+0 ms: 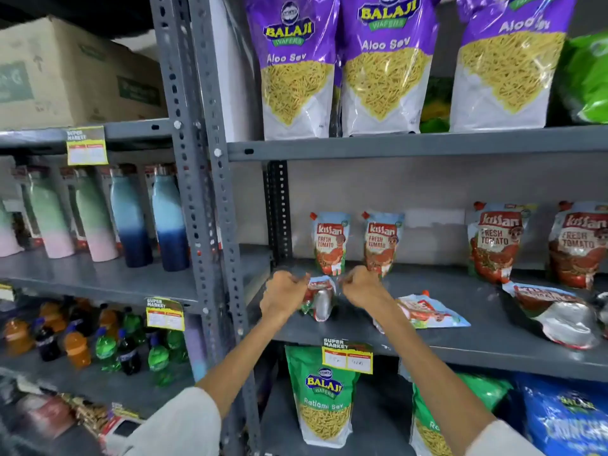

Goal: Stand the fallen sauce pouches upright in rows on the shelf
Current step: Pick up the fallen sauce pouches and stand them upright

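Note:
On the grey middle shelf (427,348), my left hand (282,296) and my right hand (363,286) both pinch the top of a small tomato sauce pouch (319,299), which hangs tilted with its silver bottom toward me. Behind it two small pouches (330,243) (382,241) stand upright in a row. Just right of my right wrist, another small pouch (431,312) lies flat. Farther right, two large pouches (496,241) (579,243) stand upright, and a large pouch (556,312) lies fallen in front of them.
Purple Aloo Sev bags (388,67) fill the shelf above. Green snack bags (324,396) sit on the shelf below, under a yellow price tag (347,357). A grey perforated upright (210,199) stands left of my hands. Beyond it are water bottles (131,218) and drink bottles (105,347).

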A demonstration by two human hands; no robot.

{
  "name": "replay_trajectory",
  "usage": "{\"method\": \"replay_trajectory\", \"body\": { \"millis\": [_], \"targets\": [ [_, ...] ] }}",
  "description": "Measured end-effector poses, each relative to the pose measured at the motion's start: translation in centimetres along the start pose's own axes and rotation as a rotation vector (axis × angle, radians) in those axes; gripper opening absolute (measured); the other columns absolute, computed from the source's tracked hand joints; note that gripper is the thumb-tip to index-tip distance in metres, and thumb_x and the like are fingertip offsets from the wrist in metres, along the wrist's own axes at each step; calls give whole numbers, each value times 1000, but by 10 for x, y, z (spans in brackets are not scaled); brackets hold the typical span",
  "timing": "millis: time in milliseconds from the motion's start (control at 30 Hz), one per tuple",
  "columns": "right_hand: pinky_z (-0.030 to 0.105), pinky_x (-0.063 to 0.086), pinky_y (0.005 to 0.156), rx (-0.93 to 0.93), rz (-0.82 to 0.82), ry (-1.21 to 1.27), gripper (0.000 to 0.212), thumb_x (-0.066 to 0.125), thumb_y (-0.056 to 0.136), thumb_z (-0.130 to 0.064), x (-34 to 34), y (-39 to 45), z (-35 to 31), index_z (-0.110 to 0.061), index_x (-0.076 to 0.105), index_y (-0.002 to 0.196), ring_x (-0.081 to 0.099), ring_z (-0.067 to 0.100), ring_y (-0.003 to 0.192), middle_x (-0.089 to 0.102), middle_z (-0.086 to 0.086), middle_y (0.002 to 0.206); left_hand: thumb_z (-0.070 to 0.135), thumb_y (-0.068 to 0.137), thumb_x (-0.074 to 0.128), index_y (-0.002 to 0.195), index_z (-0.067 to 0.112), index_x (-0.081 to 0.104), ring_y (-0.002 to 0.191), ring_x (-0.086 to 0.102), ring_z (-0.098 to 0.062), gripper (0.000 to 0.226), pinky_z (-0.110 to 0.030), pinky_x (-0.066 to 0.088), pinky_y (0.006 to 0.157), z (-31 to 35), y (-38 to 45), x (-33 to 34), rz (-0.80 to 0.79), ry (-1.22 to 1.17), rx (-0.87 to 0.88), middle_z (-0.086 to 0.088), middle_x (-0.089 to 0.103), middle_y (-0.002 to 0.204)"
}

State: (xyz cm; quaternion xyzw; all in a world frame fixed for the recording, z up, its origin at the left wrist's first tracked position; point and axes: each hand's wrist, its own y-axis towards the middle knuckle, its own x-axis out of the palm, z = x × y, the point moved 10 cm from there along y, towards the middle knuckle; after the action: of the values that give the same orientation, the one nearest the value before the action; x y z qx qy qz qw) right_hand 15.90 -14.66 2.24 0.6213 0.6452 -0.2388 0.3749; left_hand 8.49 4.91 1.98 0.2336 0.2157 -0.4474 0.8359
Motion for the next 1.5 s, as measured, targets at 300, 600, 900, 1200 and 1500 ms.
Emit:
{"method": "replay_trajectory", "body": {
  "millis": [300, 600, 900, 1200, 1500],
  "targets": [
    [37, 59, 45, 216, -321, 89, 54, 40, 98, -51, 62, 28, 11, -4, 51, 122, 60, 30, 65, 57, 15, 94, 44, 88, 68, 134, 9, 47, 76, 73, -27, 61, -40, 62, 64, -46, 20, 70, -623, -345, -447, -21, 59, 130],
    [12, 47, 45, 77, -214, 510, 23, 62, 95, -26, 53, 7, 9, -20, 57, 74, 64, 14, 73, 69, 2, 85, 19, 88, 73, 101, 6, 57, 80, 72, -36, 24, -51, 61, 79, -45, 11, 74, -646, -493, -306, -24, 68, 97],
    [31, 54, 90, -203, 142, 694, 35, 62, 94, -13, 23, -3, -13, -15, 40, 121, 62, 4, 102, 62, -15, 107, 13, 84, 77, 116, 15, 49, 85, 70, -20, 42, -38, 59, 76, 5, 26, 20, -195, -386, 345, 2, 66, 87],
    [39, 53, 89, -203, 127, 489, 33, 54, 98, -10, 60, 18, -9, -2, 35, 124, 63, 30, 114, 63, 16, 126, 0, 91, 66, 118, 15, 36, 95, 64, -23, 42, -43, 56, 88, -25, 64, 56, -267, -295, 324, -21, 65, 116],
    [31, 54, 81, -172, 297, 412, 25, 60, 93, -10, -3, -10, -9, -8, 52, 117, 68, 24, 100, 71, 9, 107, 20, 84, 76, 119, 20, 50, 90, 61, -17, 44, -36, 54, 80, -6, 24, 10, 266, -293, 393, -3, 58, 113]
  ]
}}
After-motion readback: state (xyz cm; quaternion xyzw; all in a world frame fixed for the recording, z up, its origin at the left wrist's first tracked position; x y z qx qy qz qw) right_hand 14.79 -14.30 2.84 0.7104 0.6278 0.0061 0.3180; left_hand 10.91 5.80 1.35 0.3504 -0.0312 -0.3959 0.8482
